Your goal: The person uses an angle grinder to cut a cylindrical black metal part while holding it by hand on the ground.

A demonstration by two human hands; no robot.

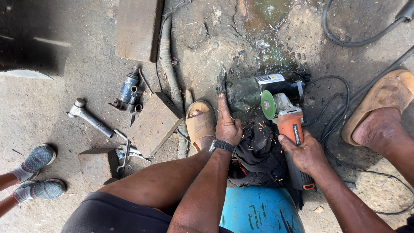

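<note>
Between both hands: one orange-bodied angle grinder (290,125) gripped by right hand (305,153) | left hand (227,125) flat on one dark cylindrical motor (258,90) | two wooden blocks (153,123) left | oily concrete floor (51,112).

The right hand (304,153) grips an orange angle grinder (290,129) whose green disc (268,105) meets a dark cylindrical motor (250,90), throwing sparks, while the left hand (227,125) steadies it on the concrete floor (51,108).

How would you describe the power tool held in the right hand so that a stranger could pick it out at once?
Start at the blue drum at the bottom edge and look just above it. The right hand grips an angle grinder against a dark cylindrical part. Its orange body and green disc set it apart from the grey tools lying on the ground to the left.
</note>
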